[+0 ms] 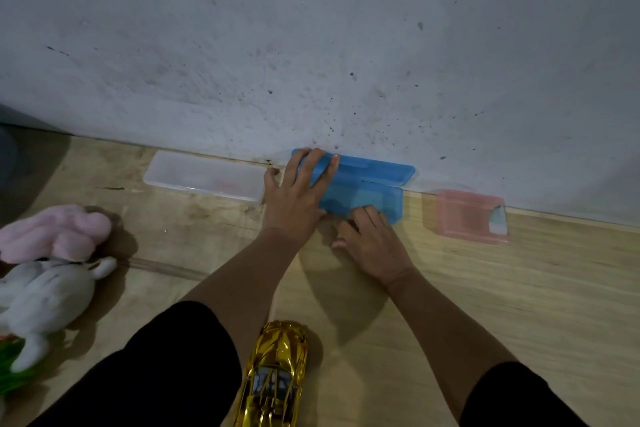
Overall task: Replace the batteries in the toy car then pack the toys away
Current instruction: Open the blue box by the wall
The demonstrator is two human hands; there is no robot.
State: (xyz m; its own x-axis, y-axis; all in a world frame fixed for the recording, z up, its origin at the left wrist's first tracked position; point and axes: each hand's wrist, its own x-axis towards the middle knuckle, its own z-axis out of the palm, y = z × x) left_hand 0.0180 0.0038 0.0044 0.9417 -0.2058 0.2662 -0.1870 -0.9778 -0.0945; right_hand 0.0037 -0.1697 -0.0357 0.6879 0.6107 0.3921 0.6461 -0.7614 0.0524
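Note:
A gold toy car stands on the wooden floor near me, between my knees. A blue plastic case lies against the wall with its lid swung up against the wall. My left hand lies flat across the case's left end, fingers spread over the lid. My right hand rests at the case's front edge with its fingertips on the lower half. What the blue case holds is hidden.
A clear plastic case lies left of the blue one, and a pink plastic box sits to its right. A pink plush and a white plush rabbit lie at the left. The grey wall is close ahead.

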